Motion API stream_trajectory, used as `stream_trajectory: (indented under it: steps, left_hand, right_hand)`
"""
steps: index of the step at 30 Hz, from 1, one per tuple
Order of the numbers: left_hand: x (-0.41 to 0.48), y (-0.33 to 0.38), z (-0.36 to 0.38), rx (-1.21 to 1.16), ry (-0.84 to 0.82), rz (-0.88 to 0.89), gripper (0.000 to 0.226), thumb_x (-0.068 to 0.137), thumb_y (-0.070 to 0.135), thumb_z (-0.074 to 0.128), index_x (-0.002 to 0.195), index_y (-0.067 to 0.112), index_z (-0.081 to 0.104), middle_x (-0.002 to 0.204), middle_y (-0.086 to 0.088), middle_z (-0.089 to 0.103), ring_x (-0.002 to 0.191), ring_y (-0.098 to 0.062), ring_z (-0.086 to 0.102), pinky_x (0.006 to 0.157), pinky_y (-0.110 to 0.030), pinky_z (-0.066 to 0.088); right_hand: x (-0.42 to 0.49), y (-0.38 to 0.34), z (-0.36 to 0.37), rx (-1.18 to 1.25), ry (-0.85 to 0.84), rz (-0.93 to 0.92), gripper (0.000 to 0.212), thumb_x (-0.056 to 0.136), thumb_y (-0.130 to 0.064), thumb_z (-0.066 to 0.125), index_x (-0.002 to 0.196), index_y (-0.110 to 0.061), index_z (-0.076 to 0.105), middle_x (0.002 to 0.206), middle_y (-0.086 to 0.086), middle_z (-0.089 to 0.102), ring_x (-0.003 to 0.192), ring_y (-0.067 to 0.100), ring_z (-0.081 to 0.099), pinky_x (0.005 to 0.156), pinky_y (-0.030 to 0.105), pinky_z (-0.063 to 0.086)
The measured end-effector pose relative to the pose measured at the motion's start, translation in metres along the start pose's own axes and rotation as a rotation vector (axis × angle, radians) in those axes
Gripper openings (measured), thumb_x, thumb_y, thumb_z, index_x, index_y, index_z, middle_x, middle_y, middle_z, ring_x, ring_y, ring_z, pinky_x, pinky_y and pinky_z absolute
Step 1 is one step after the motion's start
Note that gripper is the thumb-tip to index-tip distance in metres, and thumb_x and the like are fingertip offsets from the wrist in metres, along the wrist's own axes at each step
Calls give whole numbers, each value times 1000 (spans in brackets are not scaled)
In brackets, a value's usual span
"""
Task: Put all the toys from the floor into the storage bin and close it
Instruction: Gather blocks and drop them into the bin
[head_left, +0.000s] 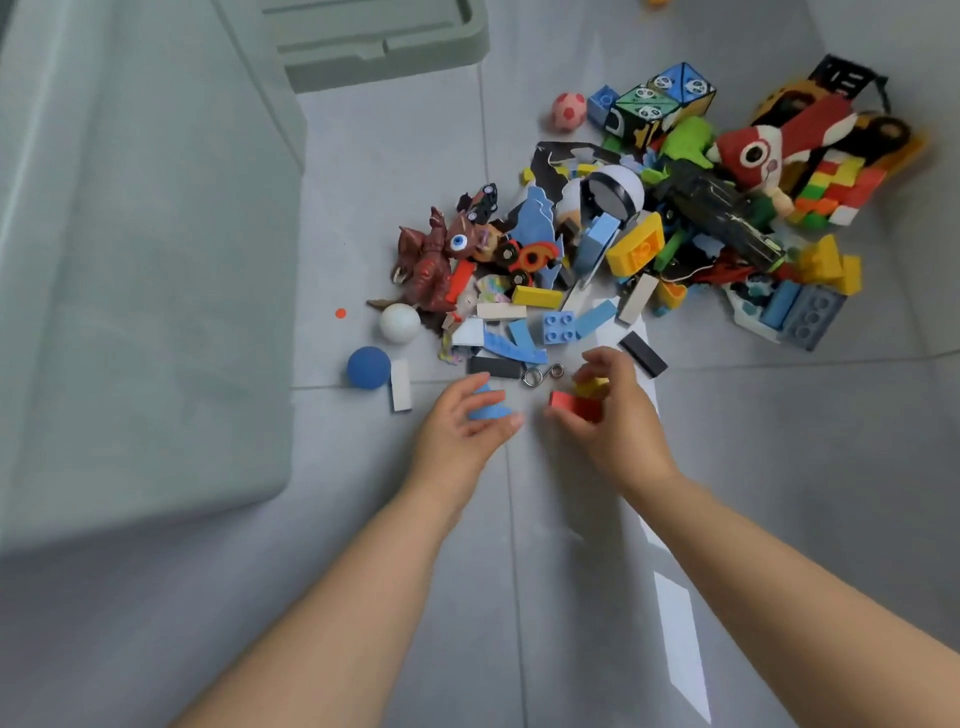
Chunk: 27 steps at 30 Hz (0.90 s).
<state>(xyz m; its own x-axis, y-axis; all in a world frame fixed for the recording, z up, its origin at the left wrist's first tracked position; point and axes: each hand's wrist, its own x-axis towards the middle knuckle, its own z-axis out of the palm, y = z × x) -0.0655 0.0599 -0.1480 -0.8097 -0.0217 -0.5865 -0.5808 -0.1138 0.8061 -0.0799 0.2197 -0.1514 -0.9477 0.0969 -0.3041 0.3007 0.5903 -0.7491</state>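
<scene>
Seemingly light, stiff pieces were pinched edgewise: blue wedge (488, 409) by left hand (460, 423), red block (573, 405) by right hand (618, 415).

grey tiled floor (571, 597) carries toy pile (649, 234), storage bin (130, 260).

The storage bin (130, 260), pale green and translucent, stands along the floor's left edge with its lid (374, 41) off, lying flat near the far edge. The toys (623, 234) sprawl in a loose heap toward the far right: bricks, foam pieces, a red plush toy (769, 145), a brown monster (428, 260). A blue ball (368, 367) and a white ball (399, 322) lie at the heap's near left and a pink ball (569, 111) at its far side. The left hand (462, 421) grips a blue foam piece (491, 408); the right hand (618, 410) holds a red block (574, 404) and a yellow block (592, 387).
</scene>
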Motion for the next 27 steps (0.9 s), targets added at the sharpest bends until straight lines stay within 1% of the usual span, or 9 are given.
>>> stream_trajectory:
  steps: [2, 4, 7, 10, 13, 16, 21, 24, 27]
  left_hand:
    - [-3, 4, 6, -213, -60, -144, 29, 90, 25, 57, 119, 21, 53, 112, -2, 62, 93, -16, 63, 77, -24, 52]
    - [-7, 5, 9, -511, -192, -368, 41, 90, 46, 47, 120, 20, 57, 110, -6, 64, 90, -21, 65, 79, -33, 52]
    - [-13, 3, 3, -730, -271, -533, 50, 87, 53, 45, 116, 18, 64, 105, -8, 65, 83, -22, 68, 78, -31, 54]
    - [-13, -1, -7, -863, -199, -472, 34, 83, 41, 51, 100, 15, 65, 96, -11, 67, 84, -25, 68, 71, -34, 57]
    - [-15, -2, -18, -926, -98, -456, 33, 89, 38, 49, 95, 11, 67, 90, -13, 68, 77, -26, 67, 68, -33, 57]
    - [-18, -2, -26, -944, -21, -444, 34, 89, 38, 51, 91, 8, 66, 87, -13, 66, 76, -24, 62, 65, -28, 54]
    - [-21, 2, -31, -966, 30, -413, 37, 90, 39, 51, 91, 5, 64, 92, -16, 64, 81, -27, 62, 71, -33, 55]
    - [-22, 4, -33, -949, 41, -390, 40, 92, 40, 49, 92, 3, 64, 105, -18, 63, 92, -32, 62, 85, -39, 52]
    - [-24, 4, -34, -949, 24, -391, 42, 91, 44, 47, 94, 6, 65, 111, -16, 64, 105, -33, 59, 88, -43, 49]
  right_hand:
    - [-21, -13, -2, 140, -16, -78, 45, 79, -20, 71, 109, -33, 40, 97, -15, 51, 87, -5, 50, 70, 10, 45]
    - [-41, -30, 3, 226, -148, -194, 49, 76, -16, 74, 106, -38, 42, 99, -21, 52, 89, -7, 50, 70, 13, 46]
    - [-53, -44, 13, 135, -320, -337, 52, 78, -23, 72, 122, -32, 47, 110, -23, 48, 94, -7, 50, 79, 9, 42]
    - [-35, -43, 8, 50, -145, -369, 32, 84, -27, 65, 115, -21, 57, 113, -12, 49, 90, -4, 52, 80, 10, 43]
    - [-4, -41, 8, -130, 6, -279, 28, 87, -23, 62, 114, -17, 57, 118, -3, 48, 90, 8, 54, 82, 29, 49]
    - [27, -40, 24, -404, -90, -193, 51, 86, -28, 61, 132, -16, 42, 135, 4, 42, 119, 24, 42, 93, 37, 42]
    - [30, -37, 48, -846, -140, -332, 38, 92, -15, 47, 128, -9, 41, 127, 14, 44, 110, 33, 43, 82, 38, 39]
    - [20, -30, 42, -820, -174, -340, 40, 88, -5, 48, 128, -6, 43, 124, 16, 41, 106, 35, 46, 67, 38, 39]
    - [8, -31, 35, -477, -32, -191, 21, 95, -14, 45, 111, -3, 53, 111, 12, 44, 90, 31, 52, 67, 30, 38]
